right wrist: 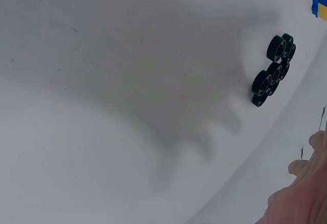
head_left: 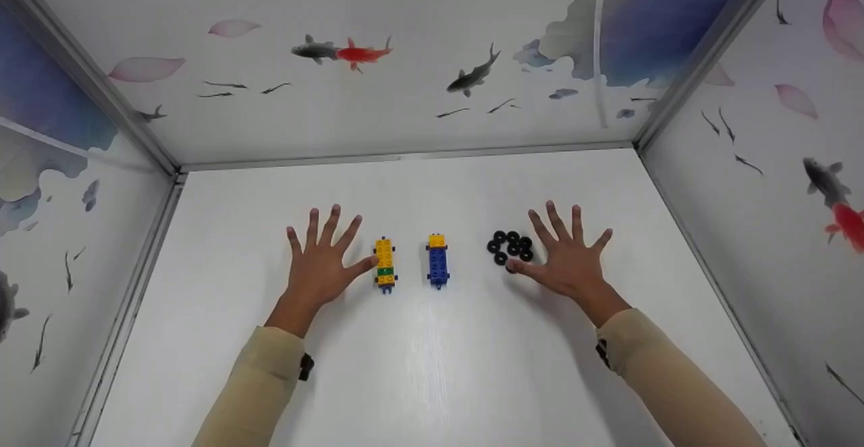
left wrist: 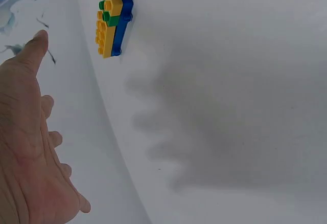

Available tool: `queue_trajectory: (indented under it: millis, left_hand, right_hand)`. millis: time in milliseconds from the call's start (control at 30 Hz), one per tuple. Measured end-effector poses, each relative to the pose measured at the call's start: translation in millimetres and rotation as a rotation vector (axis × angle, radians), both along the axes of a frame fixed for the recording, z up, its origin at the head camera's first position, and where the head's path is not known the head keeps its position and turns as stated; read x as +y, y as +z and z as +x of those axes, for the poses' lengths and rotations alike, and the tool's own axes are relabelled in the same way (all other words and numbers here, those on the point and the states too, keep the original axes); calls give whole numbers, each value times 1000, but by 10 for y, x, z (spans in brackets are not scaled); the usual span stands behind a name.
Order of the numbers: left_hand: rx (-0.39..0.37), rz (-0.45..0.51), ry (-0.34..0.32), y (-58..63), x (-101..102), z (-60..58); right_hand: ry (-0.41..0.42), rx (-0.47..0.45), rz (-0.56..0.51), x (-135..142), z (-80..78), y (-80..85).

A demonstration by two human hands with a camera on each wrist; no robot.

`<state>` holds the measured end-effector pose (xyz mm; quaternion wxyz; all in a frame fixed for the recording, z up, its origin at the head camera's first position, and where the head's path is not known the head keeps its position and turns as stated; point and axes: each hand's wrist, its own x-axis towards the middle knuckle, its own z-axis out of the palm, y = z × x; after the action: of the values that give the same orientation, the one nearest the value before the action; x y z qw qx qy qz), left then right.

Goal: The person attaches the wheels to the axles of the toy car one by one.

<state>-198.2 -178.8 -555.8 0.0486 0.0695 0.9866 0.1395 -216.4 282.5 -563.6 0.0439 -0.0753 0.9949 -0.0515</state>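
My left hand (head_left: 319, 269) is spread over the table with its fingers straight, its thumb tip overlapping a yellow toy-brick car base (head_left: 384, 258) in the head view. That base has a green brick across it and a blue chassis below, as the left wrist view shows. To its right lies a second car base (head_left: 437, 265), blue with a yellow brick at the far end. Several black toy wheels (head_left: 499, 258) lie in a cluster farther right. Beside them my right hand (head_left: 570, 265) is spread too, its thumb overlapping the nearest wheel. Both hands hold nothing and cast shadows on the table.
The white table (head_left: 432, 366) is bounded by a back wall (head_left: 405, 109) and side walls (head_left: 756, 217), printed with fish and petals. Metal strips run along the table's edges. Dark bands show at both sleeve cuffs.
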Motion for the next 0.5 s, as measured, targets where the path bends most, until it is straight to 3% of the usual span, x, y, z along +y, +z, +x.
queue_trajectory:
  millis: [500]
  left_hand:
    - [2,2,-76,-201,343,89]
  right_hand:
    - [21,-40,-28,-34,53,-56]
